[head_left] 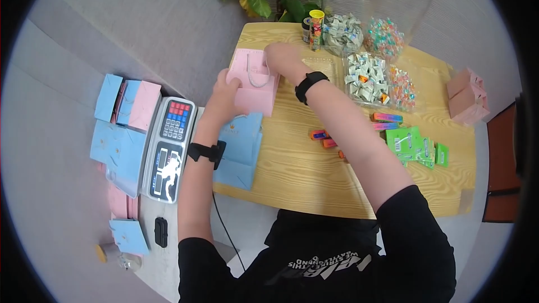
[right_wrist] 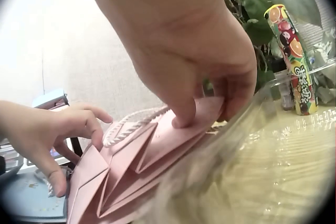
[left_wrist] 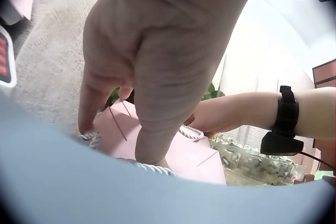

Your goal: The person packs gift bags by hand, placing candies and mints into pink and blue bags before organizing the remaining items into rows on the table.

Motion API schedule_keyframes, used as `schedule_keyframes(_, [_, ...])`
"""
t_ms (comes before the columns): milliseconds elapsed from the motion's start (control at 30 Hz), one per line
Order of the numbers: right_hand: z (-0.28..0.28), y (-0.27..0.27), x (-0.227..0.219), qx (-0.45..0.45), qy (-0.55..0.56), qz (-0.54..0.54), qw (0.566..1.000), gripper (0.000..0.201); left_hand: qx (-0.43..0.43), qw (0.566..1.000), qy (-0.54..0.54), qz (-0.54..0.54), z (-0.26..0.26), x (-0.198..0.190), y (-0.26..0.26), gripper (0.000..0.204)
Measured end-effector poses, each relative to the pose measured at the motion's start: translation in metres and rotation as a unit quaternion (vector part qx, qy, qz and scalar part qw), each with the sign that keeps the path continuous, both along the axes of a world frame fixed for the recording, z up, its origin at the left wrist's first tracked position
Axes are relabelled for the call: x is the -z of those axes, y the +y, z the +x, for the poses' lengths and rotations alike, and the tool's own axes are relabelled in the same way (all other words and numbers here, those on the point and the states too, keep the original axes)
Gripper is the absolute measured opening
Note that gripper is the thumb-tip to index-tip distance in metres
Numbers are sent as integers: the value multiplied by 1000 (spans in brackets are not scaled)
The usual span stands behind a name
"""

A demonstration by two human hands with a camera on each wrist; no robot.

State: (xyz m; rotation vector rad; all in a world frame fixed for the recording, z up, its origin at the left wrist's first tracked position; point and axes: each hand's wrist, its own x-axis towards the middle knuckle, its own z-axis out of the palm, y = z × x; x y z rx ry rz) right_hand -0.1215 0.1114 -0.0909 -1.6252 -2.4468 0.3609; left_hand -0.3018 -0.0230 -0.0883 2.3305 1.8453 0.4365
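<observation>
A pink paper bag (head_left: pixel 255 100) with a white rope handle (head_left: pixel 249 70) lies at the table's left end. At its far right edge my right hand (head_left: pixel 285 59) pinches the paper, thumb on the near face, as the right wrist view shows. My left hand (head_left: pixel 223 100) is at the bag's left edge, fingers and thumb bent around either side of it. In the right wrist view the bag's folded side panels (right_wrist: pixel 123 182) stand partly spread. A blue paper bag (head_left: pixel 238 157) lies just below, under the left wrist, and fills the bottom of the left wrist view.
Clear tubs of wrapped candy (head_left: pixel 365 81), a clear tray (head_left: pixel 319 70) and a fruit-print tube (head_left: pixel 316 29) stand right of the hands. Green packets (head_left: pixel 407 143) lie under the right arm. A scale (head_left: pixel 168 151) and more folded bags (head_left: pixel 118 146) are at left.
</observation>
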Motion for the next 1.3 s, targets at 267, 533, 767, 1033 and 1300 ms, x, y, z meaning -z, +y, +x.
schedule_keyframes(267, [9,-21,-16,-50,-36,72,995,23,4,997,-53,-61,3,-7,-1,69])
schedule_keyframes(533, [29,-37,-47,-99,-35,49,993,23,31,999,-7,-31,3,-32,-3,66])
schedule_keyframes(767, [151,-69,-71,-88,-26,-9,996,43,60,997,25,-42,4,-44,-5,72])
schedule_keyframes(1033, [460,-99,-54,248,-66,330,909,47,105,986,47,-118,88,-74,-43,61])
schedule_keyframes(1300, [556,-188,-19,364,-159,276,875,35,262,957,87,-88,206,-75,-34,56])
